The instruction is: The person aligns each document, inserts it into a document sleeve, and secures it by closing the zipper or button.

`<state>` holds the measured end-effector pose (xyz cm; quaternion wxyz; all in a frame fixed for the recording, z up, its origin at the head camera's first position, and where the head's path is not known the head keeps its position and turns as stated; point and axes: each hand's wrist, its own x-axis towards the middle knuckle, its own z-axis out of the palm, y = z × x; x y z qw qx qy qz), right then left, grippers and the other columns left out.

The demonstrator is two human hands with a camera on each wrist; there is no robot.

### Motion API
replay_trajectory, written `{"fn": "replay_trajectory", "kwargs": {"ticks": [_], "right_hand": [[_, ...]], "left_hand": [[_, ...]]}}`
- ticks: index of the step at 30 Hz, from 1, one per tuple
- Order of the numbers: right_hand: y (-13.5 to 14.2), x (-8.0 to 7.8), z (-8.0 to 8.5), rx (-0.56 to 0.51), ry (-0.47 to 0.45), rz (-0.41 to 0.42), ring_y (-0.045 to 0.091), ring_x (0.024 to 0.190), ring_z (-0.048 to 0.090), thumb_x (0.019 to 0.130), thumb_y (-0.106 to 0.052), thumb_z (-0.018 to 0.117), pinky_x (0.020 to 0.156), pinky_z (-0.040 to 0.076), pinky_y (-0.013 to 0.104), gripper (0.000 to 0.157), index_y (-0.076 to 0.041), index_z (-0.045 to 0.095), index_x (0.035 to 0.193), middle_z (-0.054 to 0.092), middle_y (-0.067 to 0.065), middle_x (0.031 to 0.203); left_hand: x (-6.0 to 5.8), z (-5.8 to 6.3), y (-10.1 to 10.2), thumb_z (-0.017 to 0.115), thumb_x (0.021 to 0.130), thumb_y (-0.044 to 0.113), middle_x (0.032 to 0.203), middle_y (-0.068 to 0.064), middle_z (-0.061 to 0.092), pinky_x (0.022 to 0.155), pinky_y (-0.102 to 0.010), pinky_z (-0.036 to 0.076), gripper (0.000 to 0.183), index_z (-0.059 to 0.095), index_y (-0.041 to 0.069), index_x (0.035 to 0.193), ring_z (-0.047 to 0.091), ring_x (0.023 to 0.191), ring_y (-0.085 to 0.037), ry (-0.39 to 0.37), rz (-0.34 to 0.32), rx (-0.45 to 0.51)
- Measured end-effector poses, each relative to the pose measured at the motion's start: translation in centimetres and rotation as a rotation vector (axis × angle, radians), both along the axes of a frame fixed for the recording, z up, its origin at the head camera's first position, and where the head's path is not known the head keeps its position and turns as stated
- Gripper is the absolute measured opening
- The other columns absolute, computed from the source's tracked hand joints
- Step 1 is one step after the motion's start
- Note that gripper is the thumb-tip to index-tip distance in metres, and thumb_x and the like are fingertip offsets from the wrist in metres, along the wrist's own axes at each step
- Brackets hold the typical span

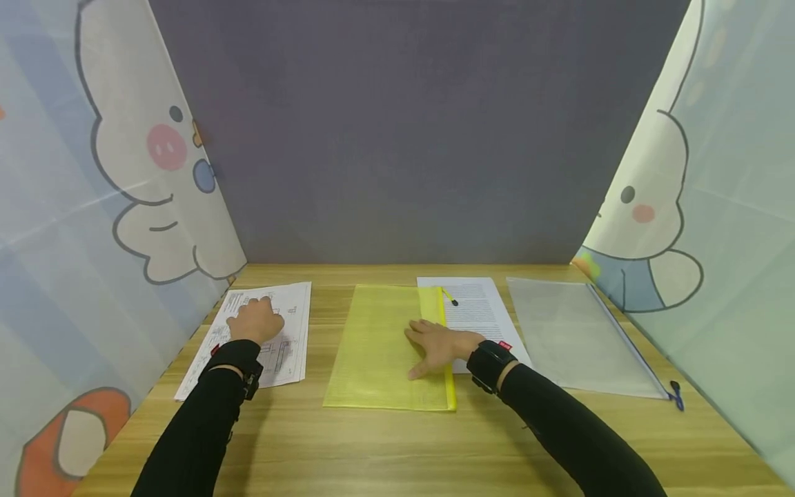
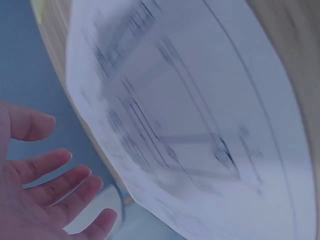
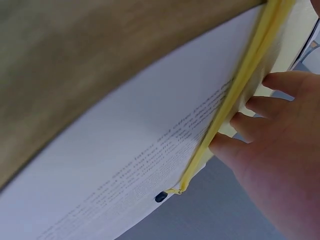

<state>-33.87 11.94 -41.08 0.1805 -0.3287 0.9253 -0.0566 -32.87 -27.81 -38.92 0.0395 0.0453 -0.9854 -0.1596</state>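
Note:
At the table's middle lies a yellow translucent zipper file bag, its zip along the right edge, with a black-tipped yellow pull at the far end. My right hand rests on the bag near that zip, fingers spread. In the right wrist view, the fingertips touch the bag beside the yellow zip. My left hand is over sheets with line drawings at the left. The left wrist view has its fingers loosely bent, holding nothing, apart from the drawing sheets.
A sheet of printed text lies partly under the yellow bag's right edge. Further right is a clear zipper bag with a dark blue pull. A grey panel stands behind the wooden table, with cartoon-printed curtains at both sides.

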Motion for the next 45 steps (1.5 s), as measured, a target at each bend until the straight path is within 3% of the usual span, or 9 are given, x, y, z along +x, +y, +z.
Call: {"fn": "replay_trajectory", "kwargs": {"ticks": [5, 10, 15, 18, 24, 27, 31, 35, 45], "right_hand": [[0.0, -0.2, -0.1, -0.011, 0.007, -0.002, 0.033, 0.156, 0.01, 0.086, -0.065, 0.07, 0.124, 0.013, 0.048, 0.104, -0.01, 0.025, 0.162, 0.012, 0.012, 0.17], [-0.1, 0.0, -0.2, -0.016, 0.007, 0.003, 0.034, 0.155, 0.01, 0.086, -0.065, 0.07, 0.124, 0.013, 0.049, 0.104, -0.009, 0.026, 0.162, 0.012, 0.013, 0.169], [0.0, 0.0, -0.1, -0.011, 0.008, -0.003, 0.034, 0.155, 0.011, 0.086, -0.066, 0.07, 0.124, 0.013, 0.048, 0.104, -0.009, 0.026, 0.162, 0.012, 0.013, 0.169], [0.1, -0.1, -0.1, -0.004, 0.014, -0.005, 0.033, 0.155, 0.01, 0.085, -0.067, 0.069, 0.124, 0.012, 0.048, 0.105, -0.01, 0.026, 0.162, 0.012, 0.012, 0.17], [0.2, -0.2, -0.2, -0.005, 0.015, 0.004, 0.034, 0.155, 0.011, 0.085, -0.068, 0.068, 0.124, 0.013, 0.049, 0.106, -0.009, 0.025, 0.162, 0.012, 0.013, 0.17], [0.3, -0.2, -0.3, -0.011, 0.013, 0.005, 0.035, 0.155, 0.01, 0.086, -0.068, 0.068, 0.124, 0.013, 0.05, 0.105, -0.009, 0.025, 0.162, 0.012, 0.014, 0.169], [0.3, -0.1, -0.3, -0.023, 0.008, 0.005, 0.035, 0.155, 0.01, 0.086, -0.066, 0.069, 0.124, 0.012, 0.05, 0.105, -0.009, 0.025, 0.162, 0.012, 0.014, 0.169], [0.2, -0.1, -0.2, -0.026, 0.004, 0.009, 0.035, 0.155, 0.01, 0.086, -0.066, 0.069, 0.124, 0.013, 0.05, 0.104, -0.01, 0.025, 0.162, 0.012, 0.013, 0.17], [0.2, -0.1, -0.1, -0.027, 0.005, -0.001, 0.034, 0.155, 0.01, 0.086, -0.066, 0.069, 0.124, 0.013, 0.049, 0.104, -0.01, 0.025, 0.162, 0.012, 0.013, 0.17]], "left_hand": [[0.4, -0.6, -2.7, 0.052, 0.091, 0.014, 0.123, -0.044, 0.051, 0.091, -0.082, 0.033, 0.042, 0.057, -0.017, 0.12, 0.048, 0.112, -0.064, 0.005, 0.055, -0.028], [1.5, -0.8, -4.7, 0.057, 0.092, 0.019, 0.121, -0.046, 0.048, 0.09, -0.078, 0.038, 0.049, 0.053, -0.021, 0.12, 0.048, 0.11, -0.062, -0.071, 0.2, -0.035], [1.8, -1.3, -6.8, 0.062, 0.091, 0.035, 0.128, -0.052, 0.034, 0.094, -0.078, 0.035, 0.078, 0.035, -0.022, 0.136, 0.037, 0.118, -0.067, -0.229, 0.363, 0.074], [1.7, -1.6, -7.8, 0.07, 0.086, 0.049, 0.133, -0.056, 0.023, 0.098, -0.078, 0.033, 0.101, 0.025, -0.021, 0.143, 0.027, 0.123, -0.071, -0.308, 0.414, 0.129], [2.0, -1.6, -8.6, 0.074, 0.076, 0.066, 0.128, -0.058, 0.027, 0.099, -0.076, 0.034, 0.123, 0.027, -0.027, 0.14, 0.03, 0.119, -0.07, -0.38, 0.38, 0.155], [2.5, -1.1, -8.3, 0.071, 0.077, 0.07, 0.13, -0.053, 0.034, 0.097, -0.067, 0.042, 0.123, 0.03, -0.027, 0.139, 0.042, 0.114, -0.06, -0.425, 0.356, 0.156], [2.8, -0.4, -7.9, 0.071, 0.081, 0.067, 0.13, -0.043, 0.044, 0.091, -0.054, 0.048, 0.116, 0.031, -0.024, 0.141, 0.051, 0.103, -0.044, -0.458, 0.357, 0.197], [2.8, -0.2, -7.8, 0.075, 0.081, 0.06, 0.137, -0.044, 0.039, 0.095, -0.055, 0.047, 0.115, 0.027, -0.024, 0.143, 0.049, 0.108, -0.044, -0.476, 0.385, 0.266], [2.5, 0.1, -7.8, 0.081, 0.079, 0.045, 0.125, -0.041, 0.048, 0.088, -0.053, 0.048, 0.097, 0.038, -0.025, 0.131, 0.052, 0.102, -0.043, -0.394, 0.336, 0.248]]}}
